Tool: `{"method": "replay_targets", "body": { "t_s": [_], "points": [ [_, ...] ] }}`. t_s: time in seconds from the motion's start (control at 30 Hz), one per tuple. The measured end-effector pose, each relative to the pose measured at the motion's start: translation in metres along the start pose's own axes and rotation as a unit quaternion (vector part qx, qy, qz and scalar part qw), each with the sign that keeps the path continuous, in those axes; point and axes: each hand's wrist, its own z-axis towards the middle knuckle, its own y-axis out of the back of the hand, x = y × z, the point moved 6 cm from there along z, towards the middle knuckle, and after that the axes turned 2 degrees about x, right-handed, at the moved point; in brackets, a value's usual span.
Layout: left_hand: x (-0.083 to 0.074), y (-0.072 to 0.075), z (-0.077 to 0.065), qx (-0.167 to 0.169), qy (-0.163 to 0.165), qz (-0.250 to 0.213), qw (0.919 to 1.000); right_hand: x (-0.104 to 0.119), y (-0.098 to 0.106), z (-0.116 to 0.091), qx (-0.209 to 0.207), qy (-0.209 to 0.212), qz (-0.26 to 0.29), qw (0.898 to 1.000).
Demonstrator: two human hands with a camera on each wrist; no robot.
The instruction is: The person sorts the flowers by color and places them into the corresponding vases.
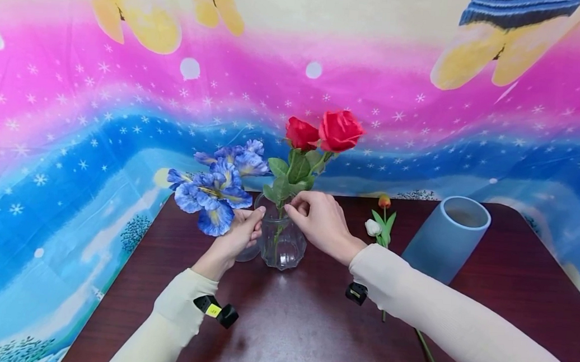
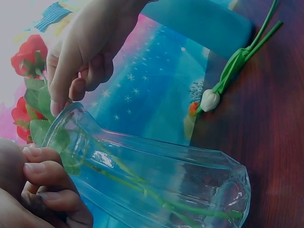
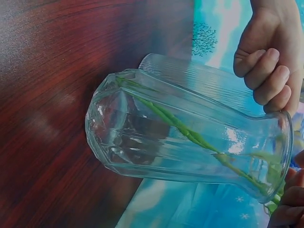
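Two red roses (image 1: pixel 341 131) with green leaves stand in a clear faceted glass vase (image 1: pixel 284 248); their stems (image 3: pixel 183 128) cross inside the glass. My left hand (image 1: pixel 238 233) is at the vase's left rim, thumb extended to it and the other fingers curled. My right hand (image 1: pixel 325 220) reaches over the right side of the mouth, thumb and forefinger pinching at a rose stem just above the rim. Blue irises (image 1: pixel 213 189) spread just behind and left of my left hand. A ribbed clear glass vase (image 3: pixel 204 85) stands behind the faceted one, partly hidden.
A blue-grey vase (image 1: pixel 442 242) stands at the right of the dark wooden table (image 1: pixel 279 337). Beside it lie a white tulip (image 1: pixel 373 228) and an orange tulip (image 1: pixel 384 201), their stems partly under my right sleeve. A printed snow-scene cloth (image 1: pixel 257 78) hangs behind the table.
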Motion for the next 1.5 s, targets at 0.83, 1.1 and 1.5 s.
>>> {"method": "replay_targets", "body": {
  "t_s": [0.83, 1.1, 1.5],
  "points": [
    [0.001, 0.001, 0.002, 0.006, 0.008, 0.003, 0.9999, -0.007, 0.003, -0.010, -0.024, 0.024, 0.033, 0.999],
    [0.000, 0.001, 0.001, 0.005, 0.009, 0.005, 0.9999, -0.009, 0.004, -0.013, -0.031, 0.030, 0.048, 0.998],
    [0.000, 0.000, -0.001, 0.003, 0.006, 0.001, 1.0000, -0.015, 0.006, -0.022, -0.034, 0.024, 0.056, 0.998]
  ]
}}
